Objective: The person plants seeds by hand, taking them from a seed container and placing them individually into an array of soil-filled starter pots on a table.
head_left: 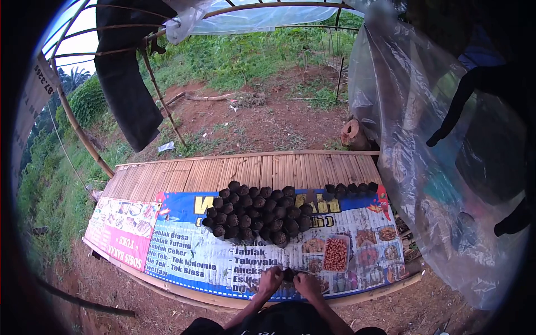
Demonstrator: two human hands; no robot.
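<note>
Near the front edge of the bamboo table, a small dark pot stands between my two hands. My left hand is closed at the pot's left side, its fingers bent together. My right hand is closed at the right side, fingertips against the pot. Just beyond my right hand lies a clear tray of reddish-brown seeds. Farther back, a large cluster of dark, soil-filled pots sits on the printed banner. A short row of dark pots stands at the back right.
Bare bamboo slats run along the table's far side. A clear plastic sheet hangs at the right, near a cut log. Dark cloth and bamboo poles are at the left. Dark figure-like shapes show at the far right.
</note>
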